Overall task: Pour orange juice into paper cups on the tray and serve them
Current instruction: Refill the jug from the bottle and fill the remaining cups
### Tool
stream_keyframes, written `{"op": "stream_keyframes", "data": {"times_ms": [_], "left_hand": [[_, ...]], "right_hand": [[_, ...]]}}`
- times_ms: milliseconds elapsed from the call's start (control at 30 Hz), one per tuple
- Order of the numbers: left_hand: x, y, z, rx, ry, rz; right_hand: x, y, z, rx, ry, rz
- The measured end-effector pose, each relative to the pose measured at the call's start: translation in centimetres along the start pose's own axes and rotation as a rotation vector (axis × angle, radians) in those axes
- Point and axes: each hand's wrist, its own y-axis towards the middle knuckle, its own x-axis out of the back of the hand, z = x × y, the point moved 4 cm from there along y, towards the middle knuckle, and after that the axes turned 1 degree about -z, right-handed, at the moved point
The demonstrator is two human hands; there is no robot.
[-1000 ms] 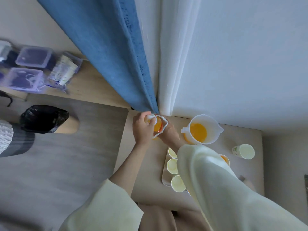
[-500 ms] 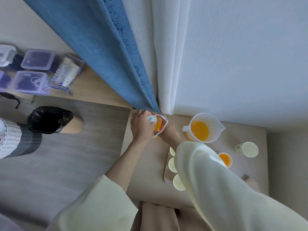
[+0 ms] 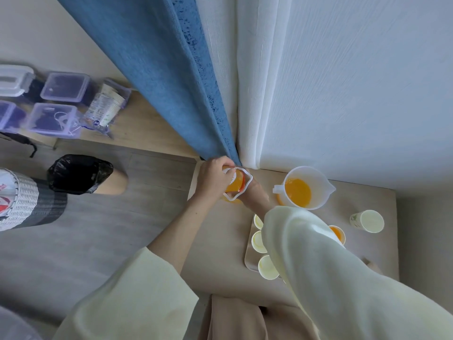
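A juice bottle (image 3: 236, 184) with orange juice and a white loop handle stands at the table's far left corner, by the curtain. My left hand (image 3: 212, 177) grips its white cap (image 3: 226, 171) from the left. My right hand (image 3: 255, 196) holds the bottle's body from the right. A white pitcher (image 3: 318, 177) holding orange juice stands to the right of the bottle. Nearer me, a light tray (image 3: 248, 256) carries several paper cups (image 3: 259, 238); my right sleeve hides part of it. One cup with juice (image 3: 337, 233) shows past the sleeve.
A lone paper cup (image 3: 367, 221) stands at the table's right side. Blue and white curtains (image 3: 196, 94) hang against the table's far edge. On the floor to the left are a black-bagged bin (image 3: 78, 174), a white basket (image 3: 17, 200) and plastic boxes (image 3: 65, 85) on a low shelf.
Both hands have stayed on the bottle at the same corner. The left hand has shifted slightly on the cap. The view has moved a little.
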Motion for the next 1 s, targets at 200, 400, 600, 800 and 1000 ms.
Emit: {"op": "stream_keyframes", "data": {"times_ms": [200, 400, 600, 800, 1000], "left_hand": [[-1.5, 0.1, -0.5, -0.110, 0.511, 0.188], [-1.7, -0.2, -0.7, -0.037, 0.662, 0.060], [-1.4, 0.0, -1.5, -0.345, 0.816, 0.244], [-1.0, -0.4, -2.2, -0.575, 0.949, 0.345], [-1.0, -1.0, -3.0, -0.441, 0.923, 0.381]], "right_hand": [[-0.3, 0.3, -0.2, -0.026, 0.035, 0.014], [-0.3, 0.3, -0.3, -0.013, 0.032, 0.019], [-0.2, 0.6, -0.3, -0.014, 0.021, 0.013], [-1.5, 2.3, -2.5, -0.044, -0.045, 0.024], [-0.3, 0.1, -1.2, 0.052, -0.091, 0.003]]}}
